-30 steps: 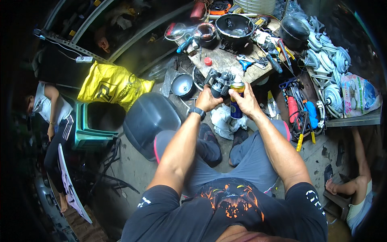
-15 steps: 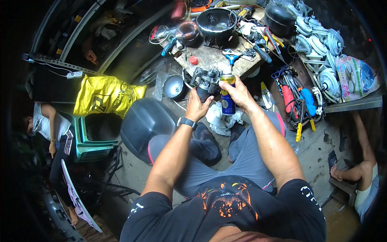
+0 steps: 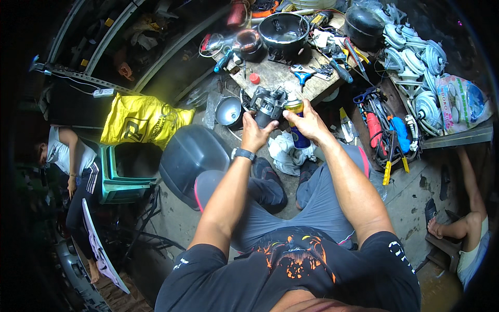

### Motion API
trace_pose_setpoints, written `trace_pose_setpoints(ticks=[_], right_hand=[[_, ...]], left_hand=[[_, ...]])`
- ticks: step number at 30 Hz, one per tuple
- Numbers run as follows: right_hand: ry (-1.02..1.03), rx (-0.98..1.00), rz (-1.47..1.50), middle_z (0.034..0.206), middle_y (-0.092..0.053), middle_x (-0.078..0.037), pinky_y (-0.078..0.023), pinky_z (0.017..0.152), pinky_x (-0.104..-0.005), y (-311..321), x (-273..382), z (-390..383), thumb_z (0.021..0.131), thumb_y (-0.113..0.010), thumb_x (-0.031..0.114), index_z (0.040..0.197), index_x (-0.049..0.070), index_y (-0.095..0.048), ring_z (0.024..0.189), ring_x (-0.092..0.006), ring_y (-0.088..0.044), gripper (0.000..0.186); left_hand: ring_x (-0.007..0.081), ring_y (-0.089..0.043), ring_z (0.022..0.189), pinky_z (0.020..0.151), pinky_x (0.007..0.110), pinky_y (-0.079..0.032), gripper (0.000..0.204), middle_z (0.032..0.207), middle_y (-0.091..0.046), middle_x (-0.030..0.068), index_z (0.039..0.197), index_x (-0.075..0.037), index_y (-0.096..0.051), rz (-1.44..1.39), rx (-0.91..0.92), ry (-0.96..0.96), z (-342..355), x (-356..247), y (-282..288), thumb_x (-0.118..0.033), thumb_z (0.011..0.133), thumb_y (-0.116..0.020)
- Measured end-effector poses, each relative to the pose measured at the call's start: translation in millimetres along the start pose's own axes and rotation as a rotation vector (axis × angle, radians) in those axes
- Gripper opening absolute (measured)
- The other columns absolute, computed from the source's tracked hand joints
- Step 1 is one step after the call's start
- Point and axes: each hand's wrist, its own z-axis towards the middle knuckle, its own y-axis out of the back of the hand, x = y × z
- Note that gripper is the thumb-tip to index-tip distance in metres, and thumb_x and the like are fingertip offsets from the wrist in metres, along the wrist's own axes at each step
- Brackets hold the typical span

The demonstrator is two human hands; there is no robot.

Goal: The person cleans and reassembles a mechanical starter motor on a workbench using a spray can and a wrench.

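Observation:
In my left hand (image 3: 254, 136) sits a small dark electric motor (image 3: 268, 105), its metal frame facing up and away from me, the fingers wrapped round its lower part. Close to its right side, my right hand (image 3: 310, 124) grips a blue and yellow spray can (image 3: 300, 140). The can stands nearly upright with a slight tilt, its top beside the motor. Whether the can touches the motor, I cannot tell. Both hands are above my knees, just short of the wooden bench (image 3: 271, 74). A red cap (image 3: 254, 78) lies on the bench top.
On the bench are a black round housing (image 3: 283, 34), a blue-handled tool (image 3: 302, 76) and pliers. A metal bowl-shaped cover (image 3: 228, 111) and white cloth (image 3: 283, 151) lie nearer. A toolbox (image 3: 387, 151), yellow bag (image 3: 148, 122) and dark tub (image 3: 192, 158) surround me. People are at both sides.
The spray can leans a little more than before, its base shifted right. The left hand still holds the motor. The whole view has shifted slightly.

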Motion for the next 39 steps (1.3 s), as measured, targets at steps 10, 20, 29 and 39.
trace_pose_setpoints(ticks=[10, 20, 29, 39], right_hand=[[0.09, -0.025, -0.065, 0.139, -0.06, -0.025, -0.046, 0.108, -0.0429, -10, -7, 8, 0.09, -0.076, 0.051, 0.138, 0.002, -0.049, 0.131, -0.0332, -0.058, 0.074], [0.101, 0.036, -0.073, 0.142, -0.055, -0.029, -0.044, 0.112, -0.0441, -5, -6, 2, 0.088, -0.076, 0.052, 0.137, -0.004, -0.046, 0.135, -0.0392, -0.055, 0.08], [0.09, 0.051, -0.06, 0.145, -0.054, -0.028, -0.044, 0.112, -0.044, -7, -7, 4, 0.089, -0.076, 0.052, 0.14, -0.002, -0.044, 0.137, -0.0373, -0.054, 0.081], [0.063, 0.041, -0.102, 0.142, -0.055, -0.031, -0.044, 0.112, -0.0432, -2, 0, 5, 0.088, -0.076, 0.053, 0.135, -0.006, -0.045, 0.135, -0.0375, -0.055, 0.082]], left_hand=[[0.0196, -0.07, 0.084, 0.074, 0.031, -0.057, 0.101, 0.096, -0.071, 0.0191, 0.136, 0.013, -0.036, -0.48, 0.634, 0.331, 38, 21, 37, -0.048, 0.078, -0.092], [0.042, -0.072, 0.092, 0.079, 0.048, -0.059, 0.085, 0.106, -0.068, 0.0286, 0.12, 0.005, -0.046, 0.089, 0.22, 0.024, 21, 4, 16, -0.049, 0.073, -0.092], [0.0349, -0.071, 0.098, 0.086, 0.042, -0.058, 0.099, 0.113, -0.069, 0.0242, 0.135, 0.009, -0.045, -0.054, 0.321, 0.037, 29, 12, 25, -0.044, 0.07, -0.097], [0.0274, -0.073, 0.087, 0.077, 0.039, -0.059, 0.066, 0.099, -0.074, 0.0196, 0.115, 0.007, -0.061, -0.079, 0.433, -0.099, 54, 14, 34, -0.03, 0.07, -0.091]])
